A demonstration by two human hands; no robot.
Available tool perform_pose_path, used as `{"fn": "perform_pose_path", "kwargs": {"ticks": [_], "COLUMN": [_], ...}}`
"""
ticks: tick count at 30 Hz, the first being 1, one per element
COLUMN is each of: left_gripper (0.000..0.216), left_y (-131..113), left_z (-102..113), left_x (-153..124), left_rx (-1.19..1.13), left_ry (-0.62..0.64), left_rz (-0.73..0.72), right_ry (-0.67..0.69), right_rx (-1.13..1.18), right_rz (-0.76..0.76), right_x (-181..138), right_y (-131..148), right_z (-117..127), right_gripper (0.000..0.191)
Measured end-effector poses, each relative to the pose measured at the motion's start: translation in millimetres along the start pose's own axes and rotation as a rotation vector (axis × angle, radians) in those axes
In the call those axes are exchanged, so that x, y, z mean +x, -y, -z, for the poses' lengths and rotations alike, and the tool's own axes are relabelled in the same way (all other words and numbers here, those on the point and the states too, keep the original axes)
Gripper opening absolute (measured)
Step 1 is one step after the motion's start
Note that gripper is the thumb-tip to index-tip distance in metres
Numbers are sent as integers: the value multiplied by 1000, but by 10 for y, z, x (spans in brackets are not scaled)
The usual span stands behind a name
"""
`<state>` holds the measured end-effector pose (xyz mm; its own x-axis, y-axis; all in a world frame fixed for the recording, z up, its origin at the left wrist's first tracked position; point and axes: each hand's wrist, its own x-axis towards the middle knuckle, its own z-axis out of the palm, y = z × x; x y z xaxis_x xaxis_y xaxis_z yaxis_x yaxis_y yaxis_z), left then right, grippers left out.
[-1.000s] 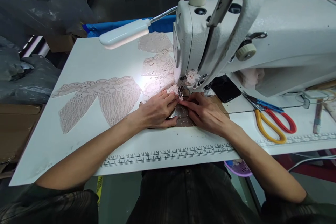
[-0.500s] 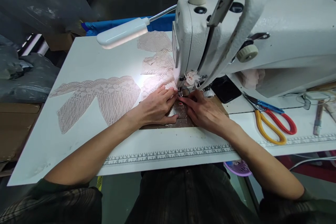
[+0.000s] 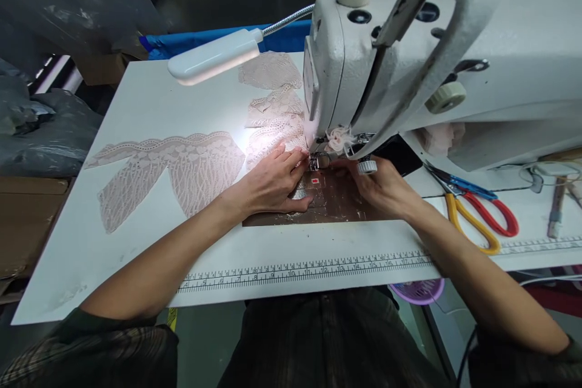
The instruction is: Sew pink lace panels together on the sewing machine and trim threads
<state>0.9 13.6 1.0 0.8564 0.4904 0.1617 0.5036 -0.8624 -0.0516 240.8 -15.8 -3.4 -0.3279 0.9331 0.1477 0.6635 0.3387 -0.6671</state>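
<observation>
My left hand (image 3: 279, 180) lies on the table at the sewing machine (image 3: 336, 66), fingers stretched out over the edge of the pale pink lace (image 3: 277, 133) and thumb apart from them. Its fingertips are close to the presser foot (image 3: 314, 161). To the right of the foot, my right hand (image 3: 384, 188) has bent fingers, their tips partly hidden by machine parts and a ribbed white knob (image 3: 367, 167). What they hold, if anything, cannot be made out. A brown plate (image 3: 327, 203) lies beneath both hands. A pale pink fabric flower (image 3: 339, 139) hangs on the machine head.
Cut lace pieces (image 3: 204, 167) lie flat on the white table (image 3: 150, 97) at left. A lit lamp (image 3: 213, 57) hangs over it. Scissors (image 3: 473, 218) and a black phone (image 3: 400, 154) lie at right. A measuring tape (image 3: 291, 273) runs along the front edge.
My right hand has moved right, away from my left hand, uncovering more of the brown plate. The machine sits slightly further right in view. My left hand has hardly moved.
</observation>
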Motion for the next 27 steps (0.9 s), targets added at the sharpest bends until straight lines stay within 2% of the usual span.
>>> {"fn": "perform_pose_path", "kwargs": {"ticks": [4,8,16,20,23,27], "left_gripper": [57,56,62,54,46,40], "left_y": [10,2,76,163,171,169], "left_z": [1,-11,-40,-82,-81,-2], "left_x": [-2,-14,-29,-25,-21,-2], "left_rx": [-9,-33,-151,-243,-300,-370], "left_ry": [3,-16,-30,-76,-105,-86], "left_rz": [-11,14,86,102,117,124], "right_ry": [-26,27,-46,-101,-87,-84], "right_rx": [76,77,-113,-220,-337,-435], "right_rz": [-21,39,63,143,184,190], "right_x": [96,41,-34,-45,-58,-94], "right_y": [-58,-33,-103,-107,-64,-33], "right_z": [13,-3,-158,-204,-215,-276], "right_gripper": [51,46,28,35,41,45]}}
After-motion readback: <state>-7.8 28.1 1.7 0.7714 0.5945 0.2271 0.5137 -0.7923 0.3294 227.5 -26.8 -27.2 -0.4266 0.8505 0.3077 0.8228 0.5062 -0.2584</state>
